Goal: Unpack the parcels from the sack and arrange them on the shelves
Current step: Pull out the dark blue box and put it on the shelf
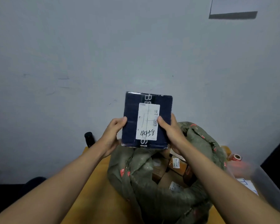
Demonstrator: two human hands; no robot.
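Navy parcel [132,126] between two hands

the fingers of both hands are hidden behind the dark parcel [132,126]. its white label [147,122] hides part of the lettering, and the label's small print is too blurred to read. boxes [176,164] sit half buried inside the sack [136,175]. both forearms run off the bottom edge.

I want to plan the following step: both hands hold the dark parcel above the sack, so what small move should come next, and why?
Probably carry the dark parcel away from the sack toward a shelf, though no shelf shows here. The left hand and right hand already grip its sides, it is lifted clear of the sack, and its label with "4458" faces the camera.
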